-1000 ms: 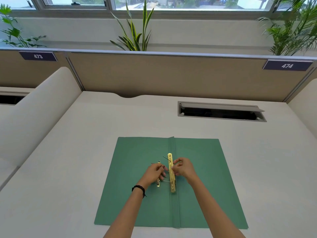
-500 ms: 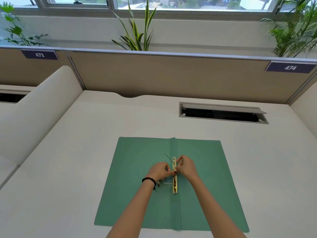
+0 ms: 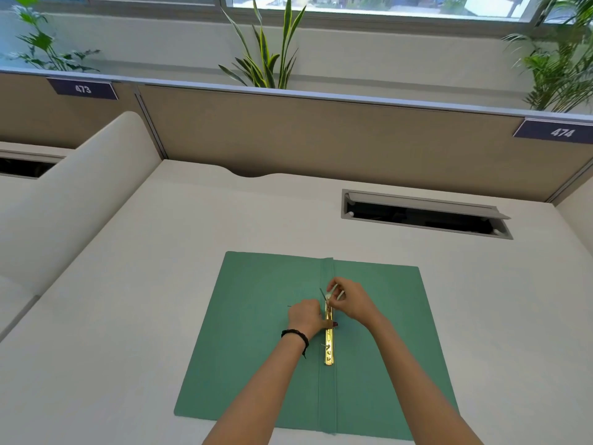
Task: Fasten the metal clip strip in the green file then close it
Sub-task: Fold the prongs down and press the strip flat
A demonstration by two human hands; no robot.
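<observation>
The green file (image 3: 256, 348) lies open and flat on the desk, its spine fold running toward me. A gold metal clip strip (image 3: 329, 345) lies along that fold. My left hand (image 3: 305, 316) presses on the strip's middle with the thumb across it. My right hand (image 3: 351, 300) pinches a thin prong at the strip's far end, which sticks up from the fold. The strip's upper half is hidden under my fingers.
A cable slot with a raised lid (image 3: 423, 215) is set into the desk behind the file on the right. A beige partition (image 3: 321, 136) closes off the back, a curved white divider (image 3: 80, 194) the left side. Plants stand beyond the partition.
My left hand has moved right from the left cover onto the strip. My right hand has shifted up to the strip's far end and now pinches the prong there.
</observation>
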